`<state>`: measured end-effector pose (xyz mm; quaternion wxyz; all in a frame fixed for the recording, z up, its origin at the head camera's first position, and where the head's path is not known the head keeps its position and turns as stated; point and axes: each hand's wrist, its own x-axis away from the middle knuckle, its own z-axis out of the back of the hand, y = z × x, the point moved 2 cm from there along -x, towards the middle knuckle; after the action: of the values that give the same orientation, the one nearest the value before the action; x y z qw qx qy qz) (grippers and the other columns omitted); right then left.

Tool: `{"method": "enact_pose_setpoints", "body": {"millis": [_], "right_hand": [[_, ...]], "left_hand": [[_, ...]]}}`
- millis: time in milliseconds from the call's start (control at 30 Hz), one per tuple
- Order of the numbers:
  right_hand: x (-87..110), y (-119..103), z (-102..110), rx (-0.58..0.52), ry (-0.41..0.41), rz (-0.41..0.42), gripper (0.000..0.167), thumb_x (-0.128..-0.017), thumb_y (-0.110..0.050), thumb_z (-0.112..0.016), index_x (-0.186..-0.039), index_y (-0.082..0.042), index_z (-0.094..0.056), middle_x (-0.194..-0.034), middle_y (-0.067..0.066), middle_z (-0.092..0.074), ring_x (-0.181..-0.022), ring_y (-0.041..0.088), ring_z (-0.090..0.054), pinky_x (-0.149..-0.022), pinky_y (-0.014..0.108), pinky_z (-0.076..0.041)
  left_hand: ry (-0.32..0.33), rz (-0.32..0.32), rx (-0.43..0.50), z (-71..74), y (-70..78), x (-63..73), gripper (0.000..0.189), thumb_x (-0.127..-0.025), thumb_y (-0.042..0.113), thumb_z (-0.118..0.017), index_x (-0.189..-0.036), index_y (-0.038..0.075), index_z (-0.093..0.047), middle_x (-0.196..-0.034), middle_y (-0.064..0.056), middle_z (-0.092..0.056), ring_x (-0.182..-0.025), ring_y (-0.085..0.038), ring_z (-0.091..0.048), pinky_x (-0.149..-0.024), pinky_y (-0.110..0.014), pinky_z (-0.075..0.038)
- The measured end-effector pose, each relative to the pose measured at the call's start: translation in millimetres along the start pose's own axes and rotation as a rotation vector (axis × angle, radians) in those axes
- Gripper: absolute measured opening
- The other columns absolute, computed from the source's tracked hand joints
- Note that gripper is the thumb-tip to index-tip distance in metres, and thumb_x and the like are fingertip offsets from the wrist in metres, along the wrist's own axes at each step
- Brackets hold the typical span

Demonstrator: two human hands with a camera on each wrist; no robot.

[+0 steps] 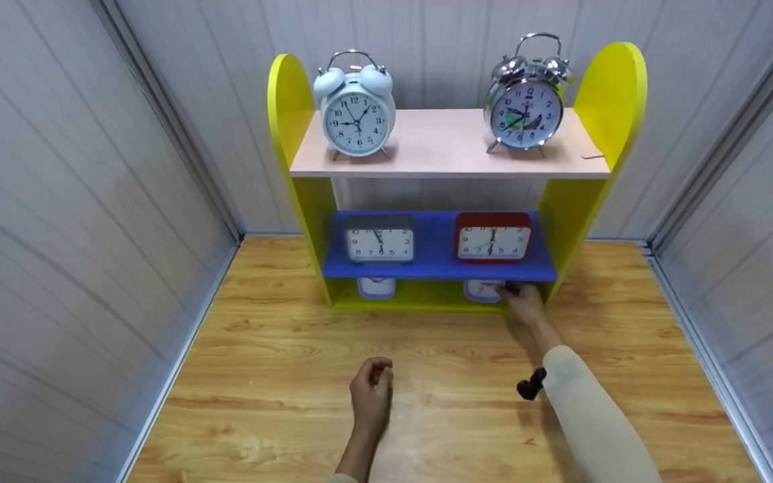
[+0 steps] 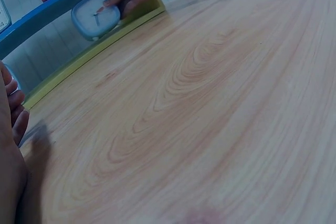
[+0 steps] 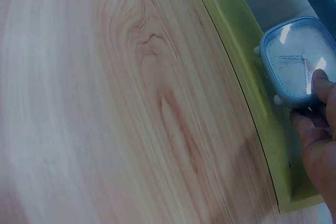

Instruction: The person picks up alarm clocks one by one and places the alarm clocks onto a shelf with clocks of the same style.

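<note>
A small light-blue alarm clock (image 1: 483, 290) stands on the yellow bottom shelf, at the right. My right hand (image 1: 529, 307) grips its right side, and in the right wrist view the thumb lies over the face of that clock (image 3: 291, 59) with fingers behind it. The middle shelf hides its top from the head view. My left hand (image 1: 370, 397) is over the wooden floor in front of the shelf unit, fingers loosely curled, holding nothing. A second small light-blue clock (image 1: 376, 288) stands at the left of the bottom shelf, partly hidden.
On the pink top shelf (image 1: 437, 144) stand a white twin-bell clock (image 1: 358, 124) and a silver twin-bell clock (image 1: 526, 114). A grey clock (image 1: 380, 245) and a red clock (image 1: 494, 241) stand on the blue middle shelf (image 1: 435, 245). Yellow side panels (image 1: 618, 100) flank the shelves.
</note>
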<state>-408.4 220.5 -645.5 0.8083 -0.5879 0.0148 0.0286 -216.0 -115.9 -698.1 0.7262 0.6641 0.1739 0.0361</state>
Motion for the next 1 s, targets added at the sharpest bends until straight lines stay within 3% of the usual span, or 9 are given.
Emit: {"method": "enact_pose_setpoints", "body": {"millis": [167, 233, 433, 667, 867, 1000], "right_hand": [[-2.0, 3.2, -3.1, 0.001, -0.026, -0.025, 0.045, -0.109, -0.015, -0.061, -0.143, 0.014, -0.056, -0.146, 0.031, -0.057, -0.135, 0.039, -0.055, -0.107, 0.040, -0.048], [-3.0, 4.2, -3.7, -0.002, -0.026, -0.041, 0.044, -0.109, -0.013, -0.060, -0.143, 0.014, -0.055, -0.148, 0.031, -0.056, -0.137, 0.037, -0.053, -0.110, 0.042, -0.046], [-5.7, 6.5, -4.4, 0.023, -0.009, -0.090, 0.040, -0.111, -0.010, -0.055, -0.143, 0.014, -0.056, -0.147, 0.032, -0.055, -0.131, 0.033, -0.053, -0.101, 0.031, -0.048], [-4.8, 6.1, -2.6, 0.039, -0.008, -0.099, 0.040, -0.110, -0.013, -0.056, -0.142, 0.012, -0.058, -0.145, 0.029, -0.057, -0.129, 0.031, -0.054, -0.102, 0.034, -0.047], [-5.0, 6.6, -2.4, 0.049, -0.005, -0.097, 0.035, -0.109, -0.013, -0.059, -0.135, 0.010, -0.062, -0.137, 0.025, -0.062, -0.117, 0.025, -0.056, -0.092, 0.025, -0.048], [-4.9, 5.6, -1.9, 0.057, -0.022, -0.090, 0.036, -0.110, -0.013, -0.058, -0.137, 0.010, -0.061, -0.137, 0.025, -0.061, -0.119, 0.028, -0.056, -0.094, 0.028, -0.048]], "left_hand": [[-0.012, -0.008, -0.005, 0.0, 1.2, 1.1, 0.010, -0.103, -0.001, -0.065, -0.108, -0.004, -0.072, -0.097, -0.020, -0.072, -0.082, -0.028, -0.067, -0.070, -0.026, -0.054], [-0.018, -0.014, -0.003, -0.2, 1.6, 1.0, 0.009, -0.103, 0.000, -0.065, -0.108, -0.003, -0.072, -0.096, -0.019, -0.072, -0.081, -0.026, -0.066, -0.070, -0.026, -0.053], [-0.012, -0.046, 0.006, -0.5, 1.4, 1.0, 0.009, -0.101, -0.001, -0.066, -0.107, -0.002, -0.073, -0.099, -0.018, -0.074, -0.084, -0.025, -0.068, -0.074, -0.026, -0.054], [-0.003, -0.041, -0.022, -1.2, 0.2, 0.2, 0.010, -0.100, -0.004, -0.066, -0.106, -0.002, -0.073, -0.098, -0.019, -0.073, -0.081, -0.021, -0.067, -0.071, -0.026, -0.054], [0.006, -0.043, -0.041, -0.9, -1.9, 0.4, 0.012, -0.098, -0.007, -0.065, -0.104, -0.001, -0.073, -0.097, -0.019, -0.073, -0.080, -0.021, -0.066, -0.071, -0.026, -0.053], [0.002, -0.032, -0.031, -0.9, -1.3, 0.3, 0.012, -0.098, -0.006, -0.065, -0.105, -0.001, -0.073, -0.097, -0.018, -0.073, -0.081, -0.020, -0.066, -0.071, -0.026, -0.053]]}}
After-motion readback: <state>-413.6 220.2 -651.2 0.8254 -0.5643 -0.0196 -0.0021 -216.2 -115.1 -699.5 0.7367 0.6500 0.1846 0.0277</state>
